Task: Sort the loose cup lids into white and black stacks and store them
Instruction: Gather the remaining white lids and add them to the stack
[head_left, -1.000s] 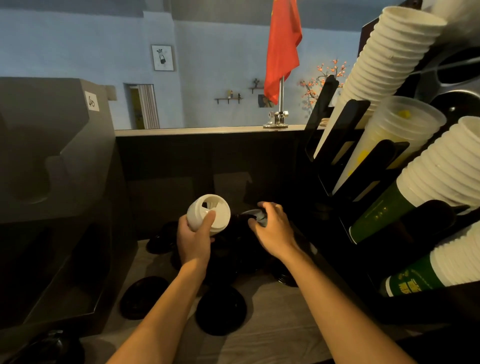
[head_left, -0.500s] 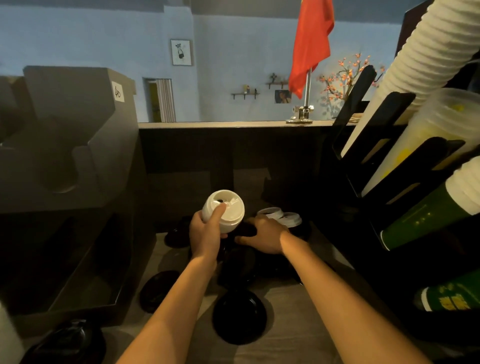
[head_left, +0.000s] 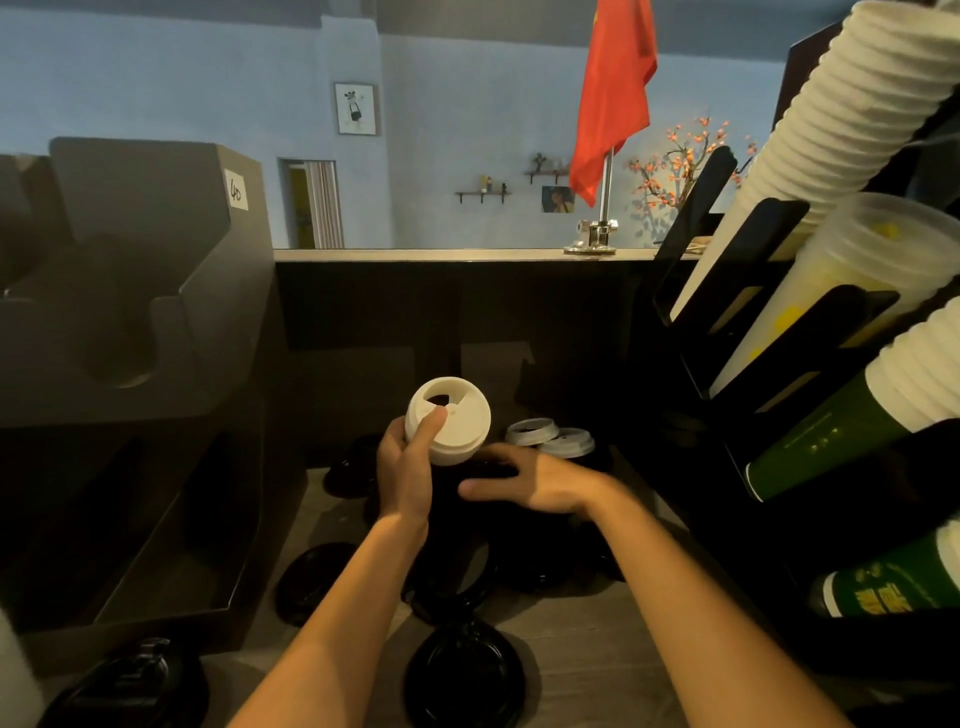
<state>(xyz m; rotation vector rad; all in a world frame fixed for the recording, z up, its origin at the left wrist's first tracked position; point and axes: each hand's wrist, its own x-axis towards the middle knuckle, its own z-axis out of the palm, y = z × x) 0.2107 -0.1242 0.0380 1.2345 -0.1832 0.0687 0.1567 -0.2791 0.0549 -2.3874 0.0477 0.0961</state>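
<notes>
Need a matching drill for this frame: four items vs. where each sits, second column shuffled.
Items: 1 white lid stack; 2 two loose white lids; 3 red flag; 4 black lid.
Places: A on the back ledge; B on the counter, between the forearms; C held in the left hand; D on the counter just beyond the right hand.
Pairs: 1-C; 2-D; 3-A; 4-B.

Stack (head_left: 449, 423): centre, in left hand (head_left: 405, 478).
Right hand (head_left: 540, 483): 4 o'clock of stack, over loose lids (head_left: 462, 670).
Two lids (head_left: 550, 436): 12 o'clock of right hand, on counter (head_left: 597, 649).
Rack (head_left: 769, 291): 3 o'clock.
Box (head_left: 130, 291): 9 o'clock.
</notes>
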